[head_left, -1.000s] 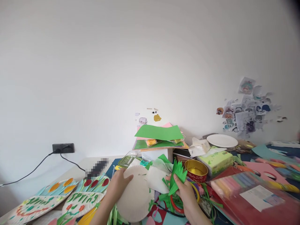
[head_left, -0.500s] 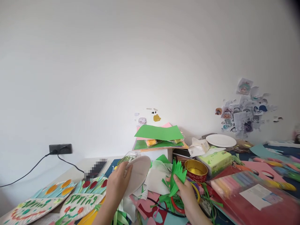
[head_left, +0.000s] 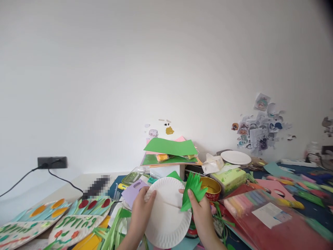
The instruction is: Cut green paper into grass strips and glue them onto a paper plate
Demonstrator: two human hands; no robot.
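Note:
My left hand (head_left: 143,208) is closed on the left edge of a white paper plate (head_left: 168,225), thumb on its front face. The plate is upright and faces me; a slightly slanted seam crosses its middle. In my right hand (head_left: 201,210) is a bunch of green paper grass (head_left: 192,191) with pointed tips, pinched under the thumb. The grass overlaps the plate's right side; whether they touch, I cannot tell. Purple paper (head_left: 134,192) with a cutout lies behind my left hand.
Two decorated "Spring" plates (head_left: 75,225) lie at the left, near green paper strips (head_left: 116,225). Behind are a paper stack (head_left: 170,147) and a red-gold tin (head_left: 212,187). To the right are a tissue pack (head_left: 230,178), another white plate (head_left: 235,157) and a red plastic packet (head_left: 283,232).
My left hand has turned the paper plate from edge-on to facing me and moved it right. My right hand keeps the green grass, now close beside the plate. The view has shifted right.

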